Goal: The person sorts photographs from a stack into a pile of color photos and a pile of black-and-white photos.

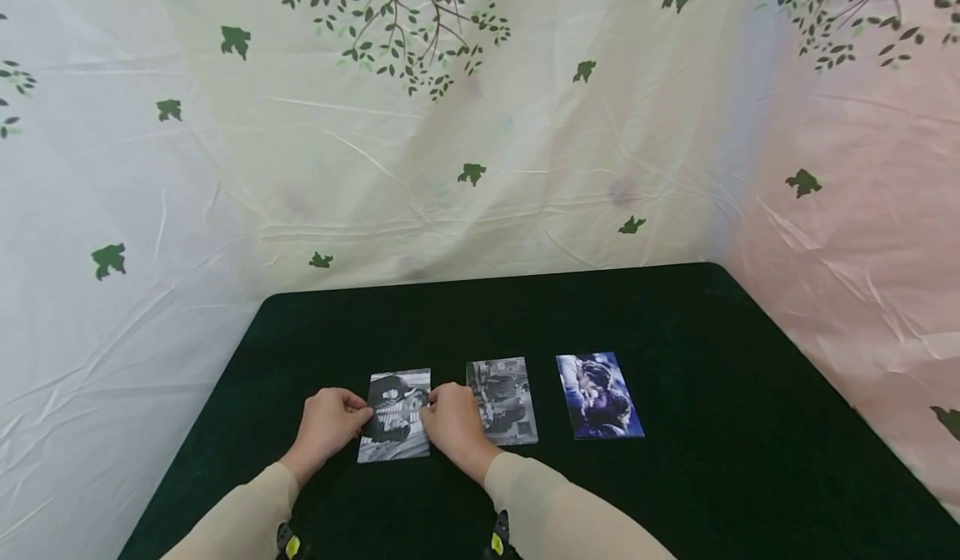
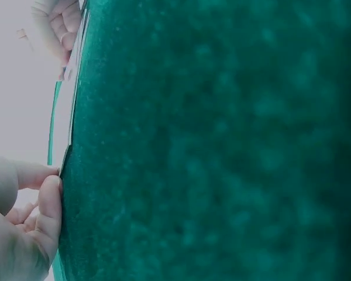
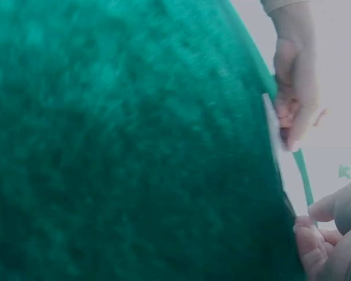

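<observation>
Three picture cards lie in a row on the dark green tabletop. My left hand pinches the left edge of the leftmost card, a black-and-white photo, between thumb and finger. On its right edge, my right hand pinches the same photo. The wrist views show the photo nearly edge-on, low over the cloth, with fingertips of the left hand and right hand at opposite edges. Partly behind the right hand lies a second black-and-white photo.
A blue-purple photo lies farthest right. The table has a dark green cloth surface with rounded far corners. Behind it hangs a pale curtain printed with leaves and branches.
</observation>
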The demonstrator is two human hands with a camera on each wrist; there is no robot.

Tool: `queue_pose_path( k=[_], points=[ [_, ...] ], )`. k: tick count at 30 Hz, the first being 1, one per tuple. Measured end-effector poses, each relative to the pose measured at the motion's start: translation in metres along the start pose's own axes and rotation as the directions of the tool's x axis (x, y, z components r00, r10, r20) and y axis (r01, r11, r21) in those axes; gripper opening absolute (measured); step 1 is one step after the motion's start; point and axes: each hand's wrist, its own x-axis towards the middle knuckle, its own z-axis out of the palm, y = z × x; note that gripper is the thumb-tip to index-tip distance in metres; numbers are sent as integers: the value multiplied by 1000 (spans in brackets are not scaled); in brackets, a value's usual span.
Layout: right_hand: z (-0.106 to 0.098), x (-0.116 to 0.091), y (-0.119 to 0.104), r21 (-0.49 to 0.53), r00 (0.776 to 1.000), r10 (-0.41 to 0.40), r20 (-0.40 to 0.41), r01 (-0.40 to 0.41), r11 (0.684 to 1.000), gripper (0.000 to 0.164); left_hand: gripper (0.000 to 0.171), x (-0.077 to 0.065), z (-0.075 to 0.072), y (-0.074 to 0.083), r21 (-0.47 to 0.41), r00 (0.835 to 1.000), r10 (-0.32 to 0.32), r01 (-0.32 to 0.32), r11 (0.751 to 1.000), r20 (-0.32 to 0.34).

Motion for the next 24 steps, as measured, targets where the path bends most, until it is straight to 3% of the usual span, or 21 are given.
queue_pose_path(
  k=[5, 10, 13, 17, 20, 24],
  points=[
    [-27, -5, 5, 72, 1000, -3, -9, 4, 997, 18, 13, -5, -4, 8, -8, 997, 35, -36, 999, -72],
    [-78, -8, 35, 61, 997, 22, -70, -17, 998, 20, 12, -15, 6, 43, -66, 988, 103, -111, 992, -119],
    [-104, -10, 57, 21, 993, 50, -108, -48, 999, 21, 11, -23, 23, 70, -83, 985, 142, -150, 985, -98],
    [-121, -13, 77, -14, 991, 105, -83, -106, 994, 24, 19, -28, 52, 99, -53, 980, 192, -194, 980, -43],
    [-124, -14, 84, -28, 989, 141, -48, -143, 989, 26, 29, -26, 72, 112, -25, 980, 200, -200, 980, 0],
    [-123, -16, 89, -49, 986, 168, -4, -168, 985, 30, 34, -20, 92, 117, -9, 986, 167, -166, 986, 17]
  ],
)
